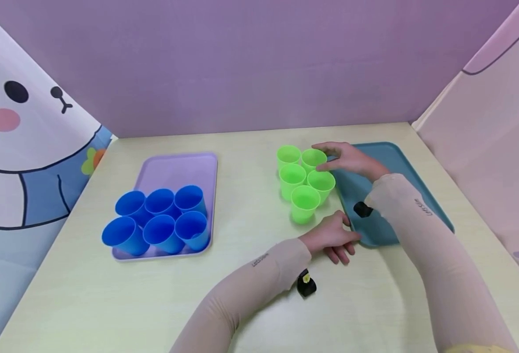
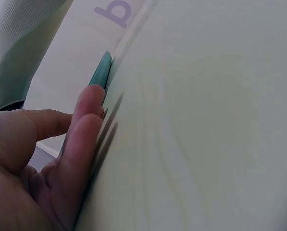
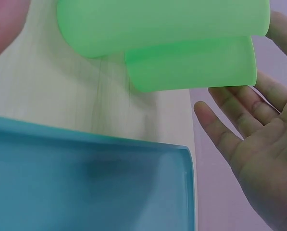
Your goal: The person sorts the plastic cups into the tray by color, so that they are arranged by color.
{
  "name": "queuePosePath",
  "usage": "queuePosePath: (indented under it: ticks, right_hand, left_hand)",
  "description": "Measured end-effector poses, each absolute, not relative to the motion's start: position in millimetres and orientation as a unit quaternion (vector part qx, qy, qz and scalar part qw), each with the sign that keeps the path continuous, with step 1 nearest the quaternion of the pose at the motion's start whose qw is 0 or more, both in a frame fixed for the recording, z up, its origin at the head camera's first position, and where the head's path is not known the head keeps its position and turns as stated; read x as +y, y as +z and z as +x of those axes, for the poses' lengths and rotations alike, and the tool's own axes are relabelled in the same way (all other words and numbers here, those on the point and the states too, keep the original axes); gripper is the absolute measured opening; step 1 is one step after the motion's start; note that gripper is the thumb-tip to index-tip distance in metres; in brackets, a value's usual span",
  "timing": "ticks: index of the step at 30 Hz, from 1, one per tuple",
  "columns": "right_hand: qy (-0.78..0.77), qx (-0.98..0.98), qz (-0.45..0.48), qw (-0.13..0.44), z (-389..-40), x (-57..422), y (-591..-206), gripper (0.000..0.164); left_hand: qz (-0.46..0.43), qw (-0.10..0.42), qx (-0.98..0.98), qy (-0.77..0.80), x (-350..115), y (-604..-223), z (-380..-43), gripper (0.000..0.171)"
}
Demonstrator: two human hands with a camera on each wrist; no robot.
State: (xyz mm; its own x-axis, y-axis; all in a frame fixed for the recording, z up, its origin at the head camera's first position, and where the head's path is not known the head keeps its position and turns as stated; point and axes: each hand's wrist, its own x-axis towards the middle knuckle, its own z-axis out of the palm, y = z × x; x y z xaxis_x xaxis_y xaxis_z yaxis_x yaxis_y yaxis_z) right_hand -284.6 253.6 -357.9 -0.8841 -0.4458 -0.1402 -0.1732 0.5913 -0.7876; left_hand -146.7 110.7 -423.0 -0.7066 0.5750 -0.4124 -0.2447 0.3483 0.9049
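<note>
Several light green cups stand upright in a cluster right of the table's middle. My right hand reaches from the right to the back right green cup, fingers spread at its rim. In the right wrist view the fingers extend loosely beside the green cup. My left hand is low over the table, in front of the cups, at the near left edge of the blue-grey tray. Its fingers are fairly straight, close to the tabletop, with the tray's edge just beyond.
On the left, a lilac tray bears several blue cups in two rows, gathered at its near end. A purple backdrop rises behind the table, and printed cloth panels flank it. Each wrist wears a black camera.
</note>
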Motion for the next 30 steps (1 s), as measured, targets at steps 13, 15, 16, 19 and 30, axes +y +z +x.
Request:
queuePosePath:
  ticks: [13, 15, 16, 19, 30]
  right_hand:
    - [-0.413, 0.881, -0.171, 0.158, -287.4, 255.4, -356.9, 0.068]
    - [-0.411, 0.882, -0.168, 0.157, -287.5, 255.5, -356.4, 0.070]
    - [-0.410, 0.883, -0.165, 0.157, -287.6, 255.4, -356.9, 0.071]
    - [-0.409, 0.886, -0.158, 0.151, -288.0, 255.0, -359.0, 0.072]
    - [-0.402, 0.900, -0.145, 0.084, -288.0, 254.2, -359.7, 0.067]
  left_hand:
    - [0.101, 0.387, 0.715, 0.574, 110.4, -423.5, -152.1, 0.021]
    - [0.101, 0.390, 0.712, 0.575, 109.9, -423.6, -152.3, 0.021]
    - [0.101, 0.392, 0.711, 0.575, 109.5, -424.0, -152.2, 0.021]
    - [0.102, 0.396, 0.706, 0.579, 108.5, -425.6, -152.3, 0.021]
    - [0.113, 0.401, 0.697, 0.583, 106.9, -428.8, -154.3, 0.020]
